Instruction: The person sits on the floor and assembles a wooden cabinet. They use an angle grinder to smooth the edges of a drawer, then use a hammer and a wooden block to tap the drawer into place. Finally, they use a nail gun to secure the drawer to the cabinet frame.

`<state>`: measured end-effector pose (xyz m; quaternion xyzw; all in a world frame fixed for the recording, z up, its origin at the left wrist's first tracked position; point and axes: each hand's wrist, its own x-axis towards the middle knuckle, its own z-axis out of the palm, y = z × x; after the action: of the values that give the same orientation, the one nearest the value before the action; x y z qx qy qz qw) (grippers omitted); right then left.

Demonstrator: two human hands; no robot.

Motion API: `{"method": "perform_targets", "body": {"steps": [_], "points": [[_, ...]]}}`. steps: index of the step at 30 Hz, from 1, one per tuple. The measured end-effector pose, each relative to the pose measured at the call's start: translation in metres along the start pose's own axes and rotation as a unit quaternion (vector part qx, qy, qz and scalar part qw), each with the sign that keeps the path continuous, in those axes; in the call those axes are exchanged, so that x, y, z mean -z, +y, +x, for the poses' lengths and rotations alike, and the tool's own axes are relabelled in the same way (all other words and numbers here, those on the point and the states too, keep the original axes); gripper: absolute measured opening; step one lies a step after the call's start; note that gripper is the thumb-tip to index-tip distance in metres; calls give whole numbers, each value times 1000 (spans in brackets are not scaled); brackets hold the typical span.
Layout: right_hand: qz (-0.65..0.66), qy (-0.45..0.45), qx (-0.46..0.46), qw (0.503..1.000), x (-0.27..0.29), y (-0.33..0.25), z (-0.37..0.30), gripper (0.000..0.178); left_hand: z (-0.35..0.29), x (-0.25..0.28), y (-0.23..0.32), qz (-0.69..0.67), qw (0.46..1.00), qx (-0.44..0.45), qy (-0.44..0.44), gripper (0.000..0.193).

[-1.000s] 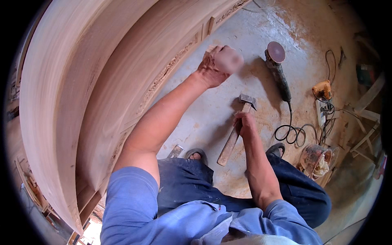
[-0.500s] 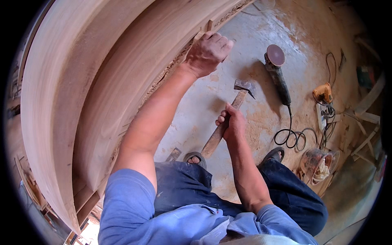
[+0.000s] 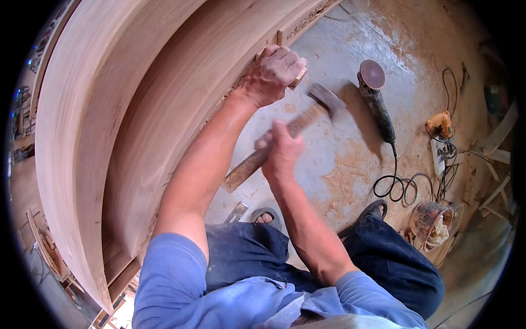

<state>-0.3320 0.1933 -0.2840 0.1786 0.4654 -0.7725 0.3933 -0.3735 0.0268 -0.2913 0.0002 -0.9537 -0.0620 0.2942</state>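
My left hand (image 3: 274, 74) is closed round a small wooden piece (image 3: 298, 79) at the lower edge of a large curved wooden workpiece (image 3: 181, 115). One end of that piece sticks out beside my knuckles; the rest is hidden in the fist. In my right hand (image 3: 283, 148) is a hammer (image 3: 246, 171), gripped around the middle of its wooden handle. Its metal head, smeared by motion, hangs just right of the small piece and apart from it. A short wooden peg (image 3: 280, 37) stands at the workpiece's edge beyond my left hand.
On the dusty floor to the right lie a disc sander (image 3: 376, 98) with a coiled cable, an orange power tool (image 3: 439, 125), a power strip (image 3: 438, 156) and a clear tub (image 3: 430, 222). A flat metal-ended tool (image 3: 236, 212) lies near my sandalled foot (image 3: 266, 217).
My right hand has swung the hammer up and left, bringing its head near my left hand. My left hand stays at the workpiece's edge, turned so the wooden piece's end now shows.
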Motion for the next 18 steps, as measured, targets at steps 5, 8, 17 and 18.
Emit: {"method": "perform_targets", "body": {"steps": [5, 8, 17, 18], "points": [[-116, -46, 18, 992, 10, -7, 6, 18, -3, 0, -3, -12, 1000, -3, 7, 43], [-156, -8, 81, 984, 35, -55, 17, 20, -6, 2, -3, -19, 1000, 0, 5, 42], [-363, 4, 88, 928, 28, -9, 14, 23, -2, -1, -3, -31, 1000, -1, 2, 46], [-250, -4, 31, 968, 10, -3, -1, 22, -7, 1, -5, -43, 999, 2, -1, 47]]}}
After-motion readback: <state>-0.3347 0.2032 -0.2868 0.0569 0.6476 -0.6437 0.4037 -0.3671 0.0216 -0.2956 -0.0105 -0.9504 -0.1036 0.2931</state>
